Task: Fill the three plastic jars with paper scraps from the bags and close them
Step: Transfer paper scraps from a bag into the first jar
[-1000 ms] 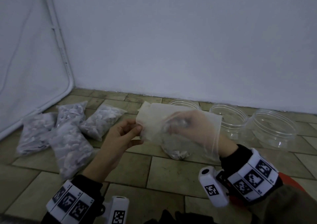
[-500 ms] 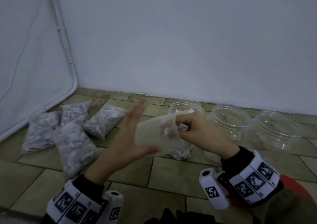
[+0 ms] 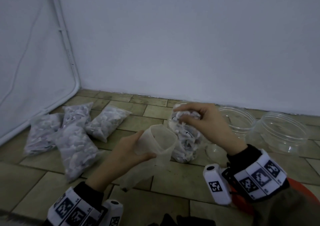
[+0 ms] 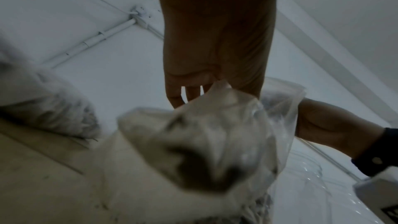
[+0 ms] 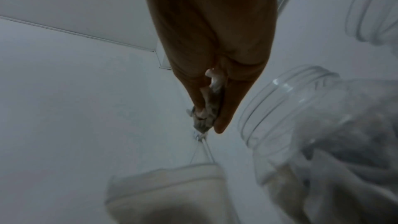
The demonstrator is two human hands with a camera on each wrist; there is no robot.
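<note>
Bare indoor corner, likely a plain recording space: tiled floor [image 3: 173,179], blank white wall [image 3: 190,44], white fabric screen [image 3: 26,52] on a tube frame [image 3: 69,52].

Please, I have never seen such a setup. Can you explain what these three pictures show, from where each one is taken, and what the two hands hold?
No machine here: a person works with bare hands, wearing cameras. One picture comes from the head, looking down; the others look along each wrist. The left hand holds an emptied plastic bag open. The right hand pinches paper scraps in its fingers over the first jar, already holding scraps. Two empty jars stand to its right. Four full bags lie on the tiled floor.
</note>
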